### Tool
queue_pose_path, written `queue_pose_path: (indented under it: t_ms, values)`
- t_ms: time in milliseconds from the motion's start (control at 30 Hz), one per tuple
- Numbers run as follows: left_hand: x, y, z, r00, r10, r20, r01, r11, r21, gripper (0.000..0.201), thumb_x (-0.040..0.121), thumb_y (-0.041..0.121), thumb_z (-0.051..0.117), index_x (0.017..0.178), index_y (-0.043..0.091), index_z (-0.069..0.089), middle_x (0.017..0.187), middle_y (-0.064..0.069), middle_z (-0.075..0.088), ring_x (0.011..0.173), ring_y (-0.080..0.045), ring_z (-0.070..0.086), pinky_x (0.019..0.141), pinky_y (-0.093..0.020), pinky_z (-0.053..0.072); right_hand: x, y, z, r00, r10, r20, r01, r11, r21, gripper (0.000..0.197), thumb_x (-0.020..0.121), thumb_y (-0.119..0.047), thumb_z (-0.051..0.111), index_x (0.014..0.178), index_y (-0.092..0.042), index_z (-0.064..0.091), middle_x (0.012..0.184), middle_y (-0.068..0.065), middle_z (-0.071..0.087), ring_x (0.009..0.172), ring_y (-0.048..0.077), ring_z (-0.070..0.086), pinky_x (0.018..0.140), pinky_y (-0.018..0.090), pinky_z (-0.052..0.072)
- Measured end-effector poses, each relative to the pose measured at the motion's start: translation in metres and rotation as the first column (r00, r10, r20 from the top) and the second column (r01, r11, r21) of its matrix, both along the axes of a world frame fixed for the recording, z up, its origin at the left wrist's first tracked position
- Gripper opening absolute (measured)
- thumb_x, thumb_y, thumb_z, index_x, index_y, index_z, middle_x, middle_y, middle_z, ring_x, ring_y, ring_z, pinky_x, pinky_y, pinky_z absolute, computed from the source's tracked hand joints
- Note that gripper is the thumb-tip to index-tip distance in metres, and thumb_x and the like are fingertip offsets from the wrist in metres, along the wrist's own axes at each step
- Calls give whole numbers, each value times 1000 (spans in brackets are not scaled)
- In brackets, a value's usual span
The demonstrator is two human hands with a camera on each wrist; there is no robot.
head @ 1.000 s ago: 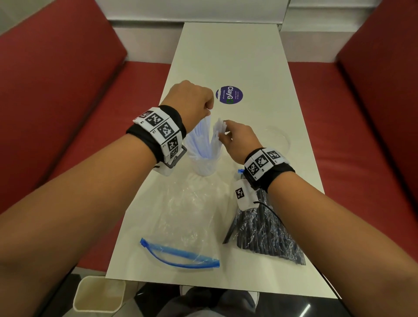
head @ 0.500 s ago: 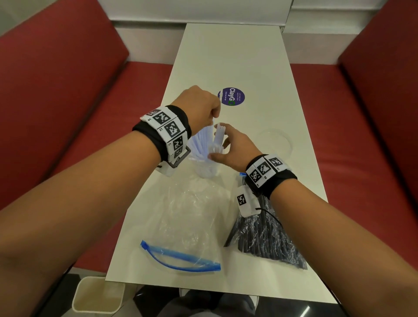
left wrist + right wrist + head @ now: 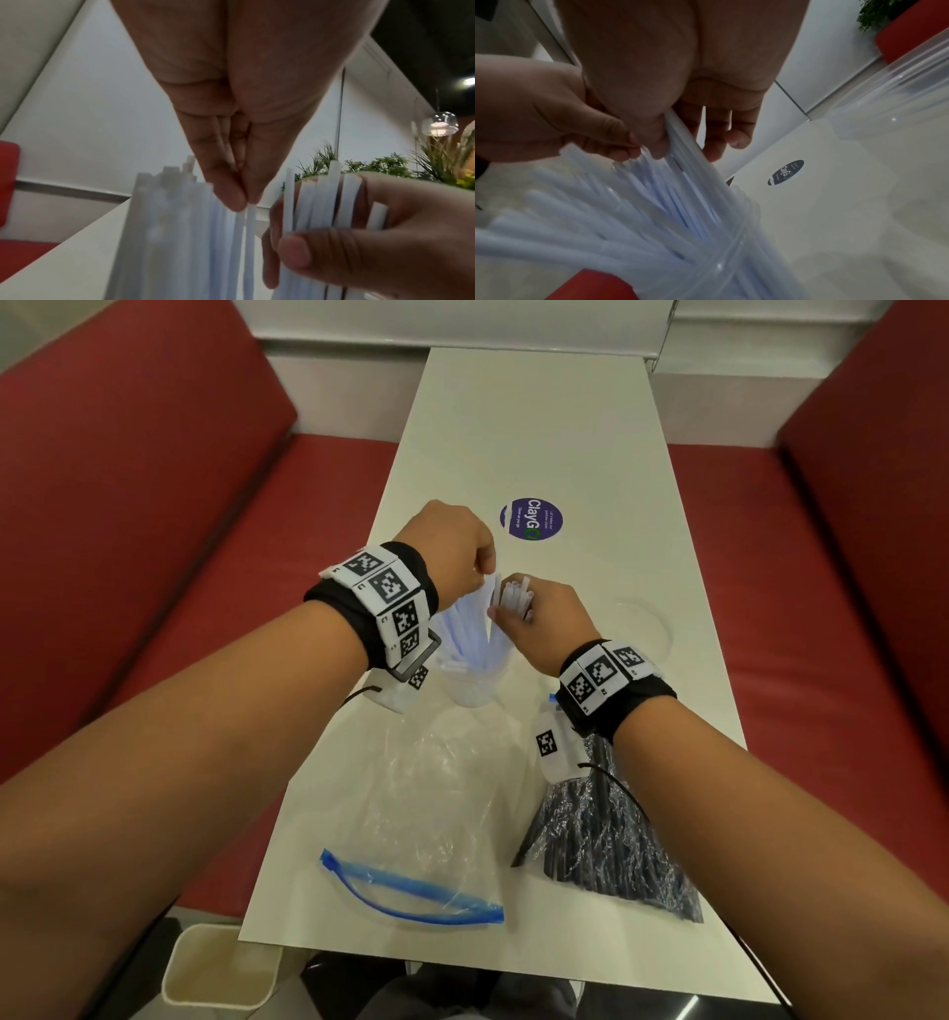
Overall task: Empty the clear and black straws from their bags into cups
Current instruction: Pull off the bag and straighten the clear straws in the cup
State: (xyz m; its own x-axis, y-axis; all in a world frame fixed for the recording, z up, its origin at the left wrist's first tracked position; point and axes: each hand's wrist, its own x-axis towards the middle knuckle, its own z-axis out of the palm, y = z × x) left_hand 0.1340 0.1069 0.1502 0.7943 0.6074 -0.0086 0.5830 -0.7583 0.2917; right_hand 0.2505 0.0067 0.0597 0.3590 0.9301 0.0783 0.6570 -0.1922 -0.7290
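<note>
Clear straws [image 3: 475, 634] stand fanned in a clear plastic cup [image 3: 470, 688] at the table's middle. My left hand [image 3: 452, 552] is above them, its fingertips [image 3: 244, 200] pinching the top of one or two straws. My right hand [image 3: 534, 621] grips a small bundle of clear straws [image 3: 326, 201] just right of the cup. The emptied zip bag [image 3: 431, 819] with a blue seal lies flat near the front edge. A bag of black straws [image 3: 606, 834] lies under my right wrist. A second clear cup [image 3: 642, 621] stands to the right.
The white table [image 3: 539, 428] runs away from me between red bench seats [image 3: 205, 516]. A round purple sticker [image 3: 531, 518] sits beyond the hands. A cream bin [image 3: 215, 968] stands on the floor at front left.
My right hand rose from low beside the cup and now holds its bundle of straws higher. My left hand stays above the cup, fingers closed on straw tops.
</note>
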Motion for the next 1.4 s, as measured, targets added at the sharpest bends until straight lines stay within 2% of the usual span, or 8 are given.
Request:
queue_pose_path:
  t_ms: [400,567,700,767,867,1033,1300,1400]
  values:
    - [10,-2,-2,994,-68,-85,72,996,45,20,94,9,61,111,13,71,111,-4,72,106,-23,64,93,-30,47,8,-3,-2,1000,-8,-22,7,997,-77,13,88,-18,66,94,-7,60,84,4,63,81,30,61,68,29,41]
    - [4,3,8,999,-44,-6,43,998,-41,36,92,21,68,127,20,62,123,0,68,110,-17,63,100,-31,47,15,-11,1,995,-55,-88,50,997,-57,57,79,-20,78,126,-16,46,110,-6,55,75,19,61,64,20,45]
    - [-46,30,8,934,150,324,-156,988,-9,35,89,3,55,115,22,68,112,4,73,100,-16,67,95,-24,48,21,-26,-4,991,29,-129,-47,989,-138,83,75,-17,79,144,-19,33,129,-5,50,102,21,60,78,26,46]
    - [-72,42,-9,963,202,177,-203,979,-12,49,81,-5,54,119,23,64,115,4,72,104,-18,66,94,-25,48,20,-30,-8,988,111,-111,-133,967,-217,95,69,-22,84,148,-25,30,135,-3,49,115,22,52,86,28,43]
    - [-85,35,-46,946,108,-306,-154,980,-129,89,70,20,84,145,23,36,140,4,57,116,-23,59,97,-35,49,12,-23,-17,985,147,-91,-166,953,-253,122,50,-51,91,150,-28,26,142,-3,47,131,20,42,107,40,40]
    - [-54,2,-82,989,87,-116,-114,961,-250,143,31,67,86,148,27,15,136,4,49,121,-27,52,99,-51,44,3,9,-28,994,52,-99,-68,985,-161,105,57,-75,70,144,-30,32,134,-2,57,124,25,55,102,51,46]
    - [-31,24,-85,932,215,290,-44,865,-499,76,47,50,89,112,25,58,109,6,69,102,-20,66,93,-46,52,0,27,-13,995,-3,-104,-4,998,-67,58,90,-60,44,127,-16,53,118,6,67,107,29,62,96,49,48]
    - [-35,27,-88,933,187,308,11,840,-542,80,60,34,94,128,22,53,120,7,64,110,-16,62,101,-41,49,0,17,-2,969,9,-245,-14,1000,-20,84,82,-79,31,125,-10,50,102,-3,64,94,17,62,83,33,49]
